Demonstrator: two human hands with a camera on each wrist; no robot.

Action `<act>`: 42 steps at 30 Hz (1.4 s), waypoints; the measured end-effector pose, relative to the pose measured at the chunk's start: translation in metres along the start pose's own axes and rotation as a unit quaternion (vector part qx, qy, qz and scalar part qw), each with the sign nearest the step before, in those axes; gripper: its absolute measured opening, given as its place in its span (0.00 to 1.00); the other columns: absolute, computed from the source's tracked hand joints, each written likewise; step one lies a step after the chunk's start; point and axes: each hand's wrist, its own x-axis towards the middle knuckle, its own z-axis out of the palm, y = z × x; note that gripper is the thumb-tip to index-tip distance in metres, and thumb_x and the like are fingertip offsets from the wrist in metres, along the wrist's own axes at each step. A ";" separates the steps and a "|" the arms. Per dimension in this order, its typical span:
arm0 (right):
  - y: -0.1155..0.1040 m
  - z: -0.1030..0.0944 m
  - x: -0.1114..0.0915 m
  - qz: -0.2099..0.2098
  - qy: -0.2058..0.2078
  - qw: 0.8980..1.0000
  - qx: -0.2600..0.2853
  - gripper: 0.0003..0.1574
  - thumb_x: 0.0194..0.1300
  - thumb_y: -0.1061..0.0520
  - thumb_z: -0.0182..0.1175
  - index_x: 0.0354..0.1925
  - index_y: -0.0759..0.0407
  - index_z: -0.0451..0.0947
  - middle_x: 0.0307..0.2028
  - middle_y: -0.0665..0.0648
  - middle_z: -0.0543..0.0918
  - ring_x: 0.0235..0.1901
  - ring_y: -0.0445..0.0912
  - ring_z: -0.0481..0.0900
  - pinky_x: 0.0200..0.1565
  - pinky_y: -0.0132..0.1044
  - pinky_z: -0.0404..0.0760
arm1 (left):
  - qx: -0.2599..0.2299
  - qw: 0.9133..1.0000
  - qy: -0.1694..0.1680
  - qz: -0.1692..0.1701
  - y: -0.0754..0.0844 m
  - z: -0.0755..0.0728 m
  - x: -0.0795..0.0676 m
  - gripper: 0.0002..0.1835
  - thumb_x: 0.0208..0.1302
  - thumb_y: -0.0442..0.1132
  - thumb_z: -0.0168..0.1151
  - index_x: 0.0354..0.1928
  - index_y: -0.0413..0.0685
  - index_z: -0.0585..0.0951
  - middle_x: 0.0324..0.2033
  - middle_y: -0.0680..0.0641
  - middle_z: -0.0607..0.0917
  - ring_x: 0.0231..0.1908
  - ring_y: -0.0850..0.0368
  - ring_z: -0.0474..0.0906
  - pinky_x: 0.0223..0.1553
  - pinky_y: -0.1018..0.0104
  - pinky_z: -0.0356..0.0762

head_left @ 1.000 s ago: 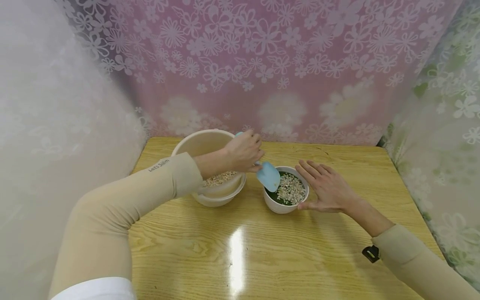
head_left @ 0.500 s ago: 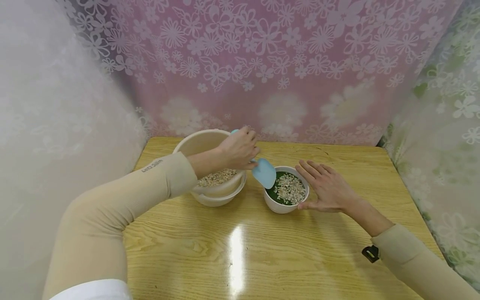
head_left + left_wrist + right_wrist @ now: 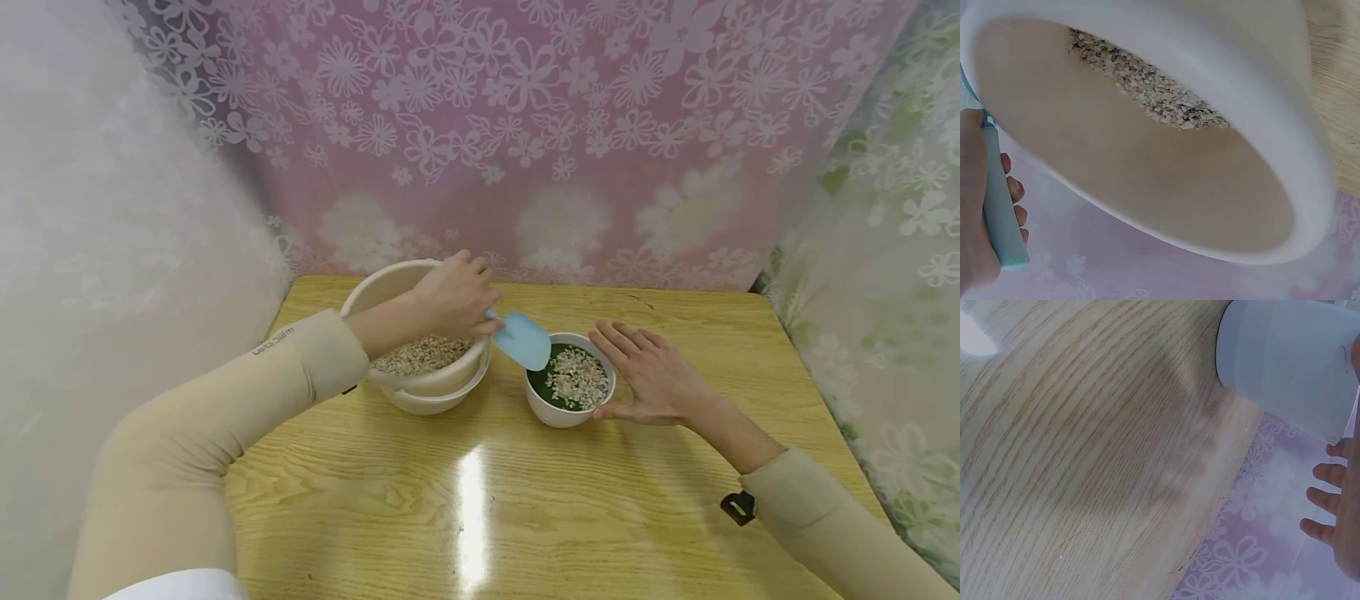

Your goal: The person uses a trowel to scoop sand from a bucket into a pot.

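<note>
Grips a blue scoop (image 3: pixel 522 340) with the left hand (image 3: pixel 457 298), curling the fingers round the handle (image 3: pixel 1004 200), up and to the left of the white pot (image 3: pixel 558 417). Holds the blade slanting down at the pot's left edge; impossible to tell whether against the rim or just above it. Rests the right hand (image 3: pixel 652 375) against the pot's right side, with fingers straight and slightly spread and with the thumb at the rim. Inside the pot, over a dark green layer (image 3: pixel 542 385), a patch of pale gravel (image 3: pixel 577 379). Just left of the pot, a larger cream bucket (image 3: pixel 381 290) with more loose gravel (image 3: pixel 423 357) in it. Beneath the pot, a glossy wooden worktop (image 3: pixel 600 500); behind it, a pink flowered backdrop (image 3: pixel 487 167). Wears beige sleeves (image 3: pixel 172 425), entering from either side of the pot.
</note>
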 end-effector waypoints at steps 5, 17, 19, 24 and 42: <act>0.000 -0.001 -0.001 0.003 -0.003 1.000 0.004 0.77 0.55 0.11 0.58 0.83 0.58 0.53 0.82 0.64 0.61 0.79 0.63 0.63 0.73 0.65 0.69 | -0.050 0.999 0.010 -0.016 -0.009 0.007 -0.009 0.35 0.79 0.70 0.40 0.64 0.51 0.81 0.60 0.42 0.86 0.61 0.44 0.81 0.64 0.50 0.78; -0.015 -0.017 0.011 0.004 0.012 1.000 0.024 0.74 0.59 0.14 0.57 0.84 0.57 0.51 0.83 0.63 0.59 0.80 0.63 0.61 0.75 0.63 0.66 | -0.111 0.992 0.047 -0.033 -0.039 0.006 -0.041 0.33 0.80 0.66 0.46 0.63 0.47 0.81 0.59 0.37 0.86 0.62 0.37 0.81 0.65 0.42 0.79; -0.019 -0.020 0.016 0.008 0.007 1.000 0.024 0.74 0.60 0.14 0.56 0.84 0.57 0.50 0.83 0.63 0.57 0.81 0.63 0.60 0.77 0.63 0.65 | -0.105 0.992 0.053 -0.038 -0.044 0.007 -0.048 0.33 0.79 0.66 0.47 0.61 0.45 0.81 0.58 0.37 0.87 0.61 0.37 0.82 0.64 0.42 0.79; -0.028 -0.029 0.029 0.018 -0.001 0.999 0.030 0.73 0.61 0.15 0.57 0.85 0.55 0.47 0.84 0.62 0.55 0.82 0.62 0.57 0.78 0.63 0.63 | -0.094 0.992 0.065 -0.050 -0.055 0.012 -0.063 0.31 0.78 0.66 0.50 0.59 0.46 0.82 0.61 0.39 0.86 0.62 0.37 0.82 0.62 0.43 0.80; -0.063 -0.051 0.083 0.000 -0.002 0.999 0.050 0.71 0.65 0.12 0.47 0.86 0.52 0.41 0.86 0.60 0.49 0.84 0.60 0.53 0.80 0.61 0.60 | -0.060 0.996 0.049 -0.048 -0.091 0.031 -0.092 0.32 0.76 0.67 0.52 0.56 0.45 0.81 0.45 0.40 0.86 0.47 0.42 0.82 0.54 0.47 0.81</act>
